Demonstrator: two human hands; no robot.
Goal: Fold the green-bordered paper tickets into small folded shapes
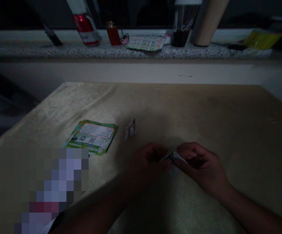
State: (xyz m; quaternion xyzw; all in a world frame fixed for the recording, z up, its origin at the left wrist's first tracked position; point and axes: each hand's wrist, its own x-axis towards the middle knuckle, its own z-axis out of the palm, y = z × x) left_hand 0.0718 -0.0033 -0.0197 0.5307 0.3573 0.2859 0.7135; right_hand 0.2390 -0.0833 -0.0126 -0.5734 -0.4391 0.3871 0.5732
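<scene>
Both hands meet over the middle of a beige table (204,110) in dim light. My left hand (147,164) and my right hand (203,167) pinch a small folded piece of printed paper (173,156) between their fingertips, each with fingers closed on it. A little beyond them a small folded paper piece (130,129) stands upright on the table. To the left lies a stack of green printed paper sheets (92,136), flat on the surface.
A granite ledge (58,50) runs along the back, holding a red can (85,27), a small red lighter (113,33), a printed packet (146,42), a dark cup (183,24), a cardboard tube (208,21) and a yellow object (261,39). A blurred patch covers the lower left.
</scene>
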